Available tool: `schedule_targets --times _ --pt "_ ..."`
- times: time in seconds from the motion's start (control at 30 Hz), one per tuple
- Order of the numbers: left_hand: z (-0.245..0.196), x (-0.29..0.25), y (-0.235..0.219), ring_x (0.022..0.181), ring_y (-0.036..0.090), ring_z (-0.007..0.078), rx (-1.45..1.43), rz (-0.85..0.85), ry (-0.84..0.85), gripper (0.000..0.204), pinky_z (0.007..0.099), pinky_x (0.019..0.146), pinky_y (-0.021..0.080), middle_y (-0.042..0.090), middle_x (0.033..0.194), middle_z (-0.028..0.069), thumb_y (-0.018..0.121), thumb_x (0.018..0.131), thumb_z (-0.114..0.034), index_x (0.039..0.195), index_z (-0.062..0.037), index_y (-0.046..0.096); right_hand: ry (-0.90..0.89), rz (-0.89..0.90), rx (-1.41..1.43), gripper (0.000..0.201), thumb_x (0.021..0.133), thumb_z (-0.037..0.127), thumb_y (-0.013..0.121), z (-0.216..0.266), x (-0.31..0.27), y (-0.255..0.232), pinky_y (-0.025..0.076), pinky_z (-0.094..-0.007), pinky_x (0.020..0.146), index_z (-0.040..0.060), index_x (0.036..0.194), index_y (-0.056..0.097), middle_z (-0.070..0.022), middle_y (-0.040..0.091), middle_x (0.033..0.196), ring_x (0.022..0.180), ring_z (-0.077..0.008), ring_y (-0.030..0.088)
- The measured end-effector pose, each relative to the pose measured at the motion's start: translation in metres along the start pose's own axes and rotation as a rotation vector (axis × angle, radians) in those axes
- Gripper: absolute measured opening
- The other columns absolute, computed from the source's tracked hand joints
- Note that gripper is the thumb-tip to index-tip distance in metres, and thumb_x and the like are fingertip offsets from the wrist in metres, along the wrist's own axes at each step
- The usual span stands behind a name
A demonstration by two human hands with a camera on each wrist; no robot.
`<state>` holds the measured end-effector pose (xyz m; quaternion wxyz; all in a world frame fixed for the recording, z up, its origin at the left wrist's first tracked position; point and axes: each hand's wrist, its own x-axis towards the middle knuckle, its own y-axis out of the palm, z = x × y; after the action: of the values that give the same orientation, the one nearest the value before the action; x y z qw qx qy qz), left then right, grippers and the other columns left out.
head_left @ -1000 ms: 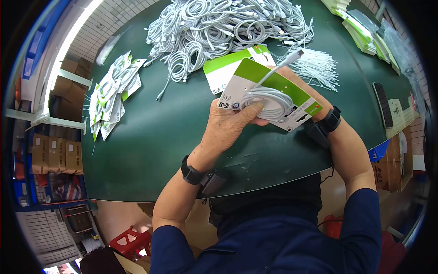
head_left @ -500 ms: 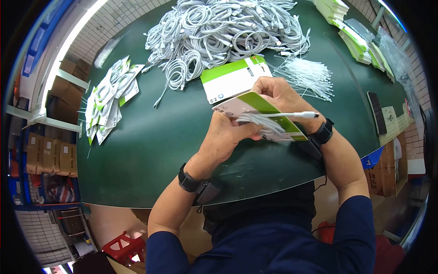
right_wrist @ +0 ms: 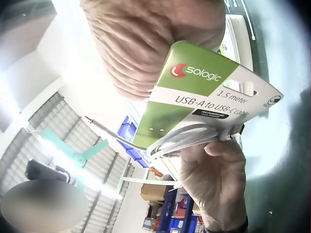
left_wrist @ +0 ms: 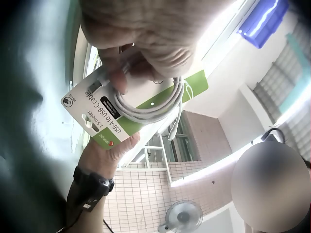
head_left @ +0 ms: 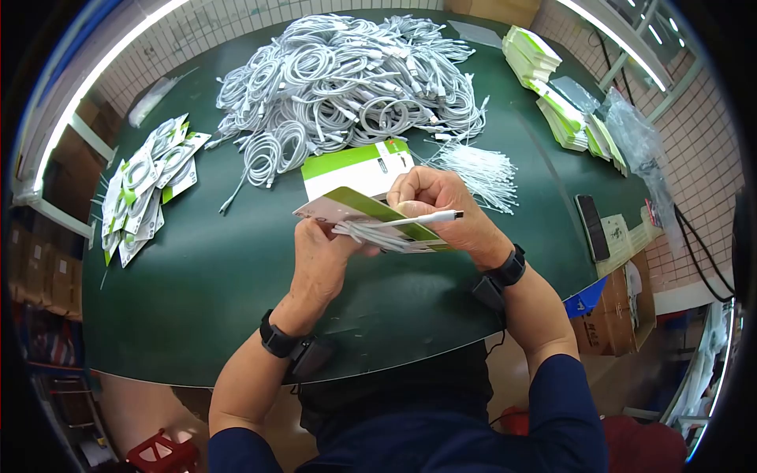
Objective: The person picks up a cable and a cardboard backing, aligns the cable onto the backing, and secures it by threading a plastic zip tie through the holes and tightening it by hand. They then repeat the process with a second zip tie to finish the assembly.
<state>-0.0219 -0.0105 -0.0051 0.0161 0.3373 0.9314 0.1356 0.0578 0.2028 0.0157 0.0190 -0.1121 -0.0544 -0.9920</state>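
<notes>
My left hand [head_left: 318,260] pinches a green-and-white card [head_left: 347,206] together with a coiled white cable [head_left: 371,235] lying against its face. In the left wrist view the cable loop [left_wrist: 146,115] rests on the printed side of the card [left_wrist: 99,108]. My right hand [head_left: 453,206] is at the card's other end, its fingers bent behind the upper edge; what those fingertips hold is hidden. A cable end with its plug [head_left: 448,215] sticks out across the right hand. In the right wrist view, the left hand's [right_wrist: 214,170] thumb presses on the coil [right_wrist: 184,138].
A big heap of coiled cables [head_left: 315,79] lies at the back, with white ties [head_left: 477,175] to its right. Cards with cables [head_left: 142,189] lie at left, card stacks [head_left: 561,118] and a phone [head_left: 591,227] at right. Another card [head_left: 331,175] lies just beyond the hands.
The head view has shifted, showing more of the table's back. The card has tipped from facing up to a steeper slant, and the right hand's bent fingers have come into view above its edge.
</notes>
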Motion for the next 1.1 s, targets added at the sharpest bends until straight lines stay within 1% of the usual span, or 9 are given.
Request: schedule_targets --times 0.17,0.4,0.53,0.63,0.7,0.8,0.9,1.03,1.1 --pt "-0.002 0.001 0.002 0.087 0.075 0.0207 -0.092 -0.002 -0.072 0.033 0.0297 0.07 0.062 0.075 0.109 0.0157 0.064 0.088 0.003 0.12 0.0105 0.066 0.081 -0.054 -0.178 0.009 0.098 0.007 0.069 -0.002 0.002 -0.01 0.051 -0.0227 0.078 -0.0007 0.101 0.066 -0.0035 0.069 0.099 0.089 -0.006 0.061" --pt "0.008 0.008 -0.002 0.093 0.074 0.0159 -0.286 -0.053 -0.062 0.028 0.0265 0.072 0.065 0.074 0.115 0.0108 0.07 0.099 -0.004 0.126 0.0019 0.066 0.094 -0.16 0.12 0.028 0.105 0.019 0.065 -0.001 0.005 -0.024 0.053 -0.0247 0.083 0.0014 0.128 0.064 -0.0027 0.071 0.104 0.092 -0.0075 0.065" --pt "0.007 0.009 -0.004 0.093 0.074 0.0167 -0.315 -0.123 -0.081 0.03 0.0273 0.072 0.065 0.074 0.116 0.0113 0.072 0.098 -0.004 0.127 0.0013 0.066 0.079 -0.172 -0.446 0.031 0.095 0.012 0.074 0.004 0.004 -0.014 0.054 -0.0259 0.076 0.0 0.124 0.068 -0.0045 0.075 0.104 0.087 -0.0079 0.066" --pt "0.002 0.009 -0.004 0.091 0.075 0.0168 -0.307 -0.117 -0.093 0.031 0.028 0.071 0.066 0.075 0.115 0.0114 0.073 0.097 -0.005 0.127 0.0008 0.066 0.006 -0.27 -0.562 0.031 0.093 0.011 0.077 -0.002 0.005 -0.01 0.055 -0.0265 0.072 0.0001 0.122 0.07 -0.0051 0.076 0.1 0.081 -0.008 0.066" --pt "-0.004 0.01 -0.006 0.089 0.074 0.0162 -0.275 -0.117 -0.091 0.031 0.0283 0.069 0.065 0.075 0.113 0.0108 0.074 0.097 -0.006 0.126 0.0007 0.066 -0.024 -0.275 -0.467 0.033 0.093 0.009 0.077 -0.001 0.004 -0.012 0.056 -0.0254 0.072 -0.0006 0.124 0.069 -0.0066 0.076 0.1 0.08 -0.0081 0.067" --pt "-0.007 0.015 -0.017 0.09 0.073 0.0155 -0.104 -0.154 -0.003 0.032 0.0276 0.074 0.063 0.074 0.11 0.0094 0.076 0.096 -0.007 0.125 0.0018 0.066 -0.031 -0.264 -0.377 0.034 0.093 0.009 0.077 0.003 0.004 -0.015 0.057 -0.024 0.071 -0.0006 0.125 0.07 -0.0071 0.076 0.099 0.082 -0.0076 0.069" --pt "-0.009 0.021 -0.022 0.092 0.071 0.0142 0.1 -0.219 0.29 0.031 0.0254 0.079 0.059 0.073 0.11 0.0085 0.076 0.096 -0.007 0.123 0.0034 0.066 -0.017 -0.236 -0.462 0.032 0.092 0.01 0.077 0.003 0.003 -0.02 0.056 -0.0239 0.07 0.0012 0.122 0.074 -0.0055 0.076 0.097 0.08 -0.0073 0.068" --pt "-0.022 0.026 -0.033 0.105 0.068 0.0204 0.55 -0.102 0.461 0.049 0.0362 0.092 0.056 0.069 0.117 0.0138 0.084 0.089 -0.021 0.128 0.0022 0.066 0.033 -0.168 -0.597 0.027 0.092 0.008 0.075 0.008 0.003 -0.017 0.055 -0.024 0.073 0.0002 0.117 0.077 -0.004 0.075 0.1 0.08 -0.0073 0.065" --pt "-0.029 0.022 -0.034 0.112 0.065 0.0286 0.815 -0.02 0.486 0.055 0.0424 0.098 0.052 0.069 0.119 0.0168 0.088 0.081 -0.028 0.125 0.0005 0.069 0.02 -0.151 -0.636 0.028 0.09 0.009 0.077 0.004 0.001 -0.016 0.051 -0.0236 0.066 0.0025 0.116 0.078 -0.002 0.072 0.093 0.075 -0.0057 0.061"
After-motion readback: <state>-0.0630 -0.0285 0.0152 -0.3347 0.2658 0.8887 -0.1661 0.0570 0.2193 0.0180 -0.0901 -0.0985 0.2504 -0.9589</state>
